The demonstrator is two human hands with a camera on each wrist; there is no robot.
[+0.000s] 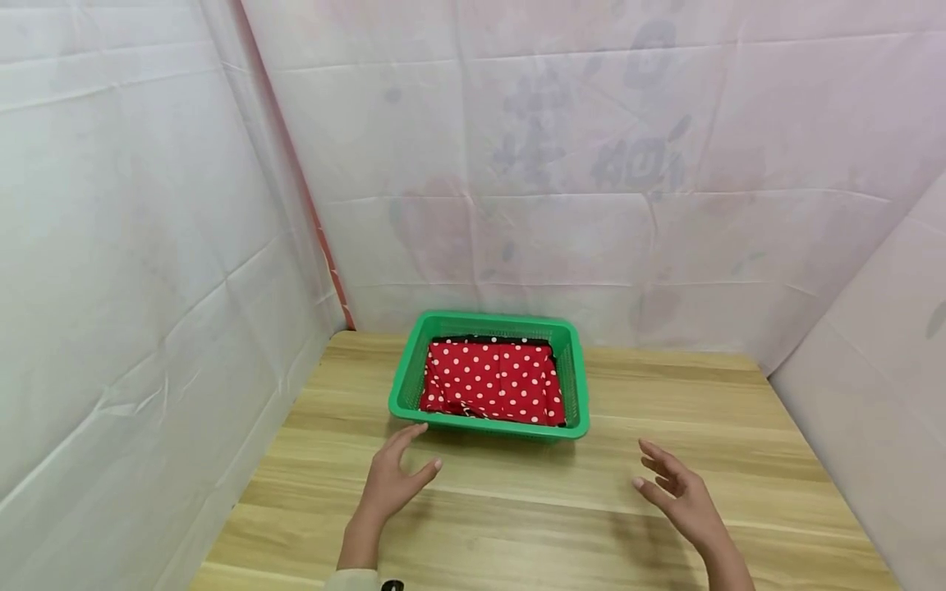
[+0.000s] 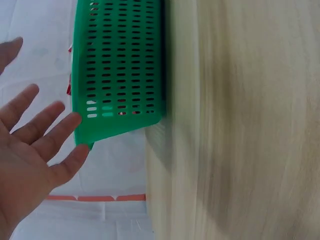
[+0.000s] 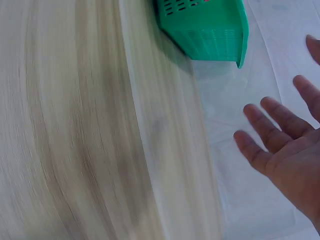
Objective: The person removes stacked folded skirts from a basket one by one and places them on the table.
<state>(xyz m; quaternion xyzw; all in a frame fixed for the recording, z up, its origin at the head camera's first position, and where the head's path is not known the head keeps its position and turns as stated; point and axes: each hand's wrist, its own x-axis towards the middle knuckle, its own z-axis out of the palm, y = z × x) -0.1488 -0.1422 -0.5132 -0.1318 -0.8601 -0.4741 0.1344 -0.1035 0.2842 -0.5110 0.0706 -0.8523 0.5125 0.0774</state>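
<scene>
A green plastic basket point(image 1: 489, 424) with slotted sides stands on the wooden table. Inside it lies a folded red cloth with white dots point(image 1: 491, 377), and a strip of black dotted cloth point(image 1: 473, 338) shows behind the red one. My left hand point(image 1: 392, 480) is near the basket's front left corner, fingers spread and holding nothing; in the left wrist view its fingertips appear close to the rim, and I cannot tell if they touch. To the right of the basket and apart from it, my right hand point(image 1: 683, 497) hovers over the table with relaxed, empty fingers.
The table point(image 1: 517, 525) has a light wood grain. White sheeting hangs at the back point(image 1: 554, 205), with further sheets on the left point(image 1: 133, 287) and right point(image 1: 887, 345). A red strip point(image 1: 299, 176) runs down the back left corner.
</scene>
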